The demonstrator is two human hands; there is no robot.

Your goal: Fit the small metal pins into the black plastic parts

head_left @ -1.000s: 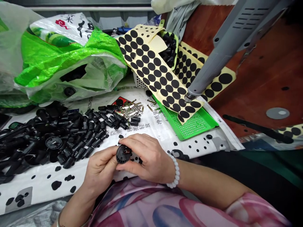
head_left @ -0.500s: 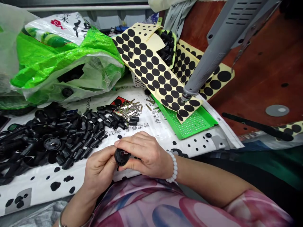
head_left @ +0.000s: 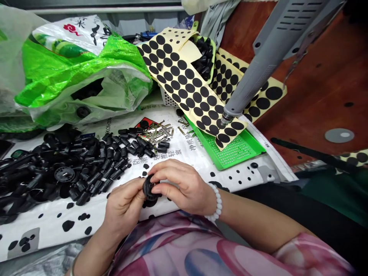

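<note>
Between my two hands, near the table's front edge, is a round black plastic part (head_left: 148, 188). My left hand (head_left: 124, 204) pinches it from the left by its rim. The thumb and fingers of my right hand (head_left: 184, 186) close on its right side, at the middle of its face; whether they also hold a smaller piece is hidden. Just beyond my hands lie several small black ribbed plastic pieces (head_left: 110, 153) and a pile of thin metal strips (head_left: 161, 132). A similar black disc (head_left: 64, 174) rests among the black parts on the left.
A grey electric screwdriver (head_left: 250, 80) points down over a sheet of round black stickers (head_left: 188, 90). Below the sheet is a green perforated tray (head_left: 238, 153). A green and white plastic bag (head_left: 83, 76) stands at the back left. Black dots lie scattered on the white table cover (head_left: 54, 199).
The round black part has turned and shifted slightly right. My right fingers have moved from around its edge to its face, and my left hand has moved with it.
</note>
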